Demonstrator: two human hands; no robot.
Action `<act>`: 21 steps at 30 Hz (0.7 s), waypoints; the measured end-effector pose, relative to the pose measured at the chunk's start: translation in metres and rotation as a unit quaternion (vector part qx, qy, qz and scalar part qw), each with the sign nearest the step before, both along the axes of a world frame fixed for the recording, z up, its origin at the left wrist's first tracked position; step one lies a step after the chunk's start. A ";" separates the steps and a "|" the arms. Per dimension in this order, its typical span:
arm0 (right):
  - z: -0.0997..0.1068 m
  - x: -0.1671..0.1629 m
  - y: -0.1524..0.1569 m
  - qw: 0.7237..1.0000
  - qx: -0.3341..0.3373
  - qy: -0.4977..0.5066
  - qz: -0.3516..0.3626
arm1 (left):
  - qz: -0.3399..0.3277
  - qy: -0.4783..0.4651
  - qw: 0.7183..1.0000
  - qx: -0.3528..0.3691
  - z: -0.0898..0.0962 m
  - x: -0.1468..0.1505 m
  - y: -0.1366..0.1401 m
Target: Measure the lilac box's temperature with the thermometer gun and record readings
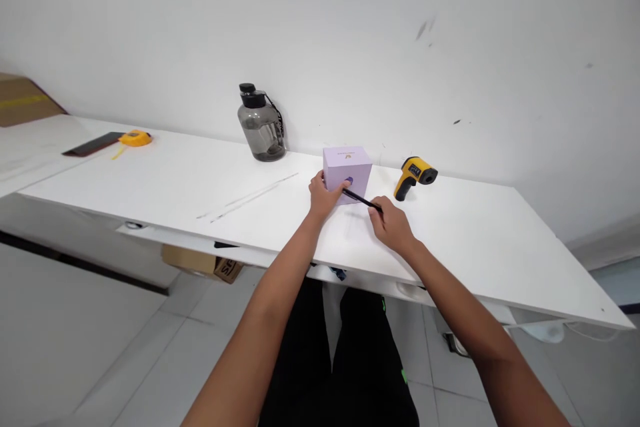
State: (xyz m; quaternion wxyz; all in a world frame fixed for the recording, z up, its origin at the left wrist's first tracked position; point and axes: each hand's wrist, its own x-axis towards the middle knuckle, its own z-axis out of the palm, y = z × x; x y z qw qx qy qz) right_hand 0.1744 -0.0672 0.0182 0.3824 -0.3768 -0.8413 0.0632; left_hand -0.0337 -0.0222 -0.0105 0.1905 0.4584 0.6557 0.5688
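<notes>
A light purple cardboard box stands upright on the white table, with a small dark purple print on its front. My left hand grips the box at its left side, thumb across the front face. In my right hand is a slim black stick-like tool, fingers wrapped round its near end. The tool's far tip meets the front of the box by my left thumb; whether it touches the box I cannot tell. A yellow and black infrared thermometer stands to the right of the box.
A large grey water bottle with a black lid stands by the wall, left of the box. Farther left lie a yellow tape measure and a dark flat strip. Cardboard boxes sit at the far left and under the table.
</notes>
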 end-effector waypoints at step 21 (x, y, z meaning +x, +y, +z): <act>-0.022 -0.032 -0.013 0.933 -0.311 0.165 -0.083 | -0.046 -0.016 0.998 -0.028 0.011 0.003 -0.012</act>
